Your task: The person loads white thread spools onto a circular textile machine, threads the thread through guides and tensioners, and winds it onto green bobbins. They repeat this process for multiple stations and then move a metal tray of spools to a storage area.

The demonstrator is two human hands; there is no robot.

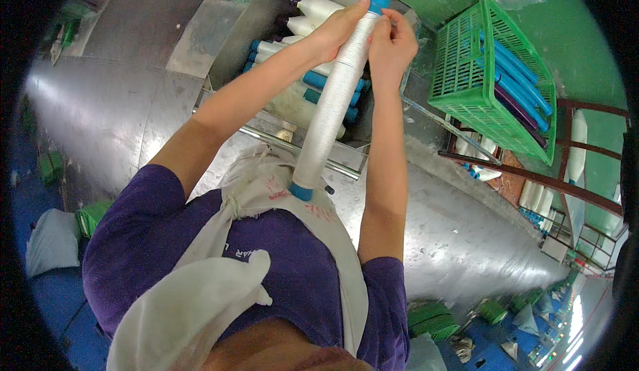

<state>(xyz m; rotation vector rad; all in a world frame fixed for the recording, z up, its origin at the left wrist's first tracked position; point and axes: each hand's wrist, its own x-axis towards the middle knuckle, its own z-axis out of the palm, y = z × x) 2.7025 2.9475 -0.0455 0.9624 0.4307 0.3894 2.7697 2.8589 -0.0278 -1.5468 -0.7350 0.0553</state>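
Note:
A long bobbin (331,108) wound with white yarn slants up and away from my body. Its blue tube shows at both ends, and the near end rests against my apron (279,201). My left hand (341,31) is closed around the bobbin close to its far end, with the thumb along the top. At the right side of that same end is my right hand (391,50), its thumb and fingers pinched together by the blue tube. Whatever those fingertips hold is too small to make out.
Under my forearms a metal cart (229,34) holds several white yarn bobbins (318,8) with blue or dark ends. To the right, a green plastic crate (459,91) contains blue and purple tubes (516,71). Beyond it, a brown metal rack (526,171) carries more white bobbins.

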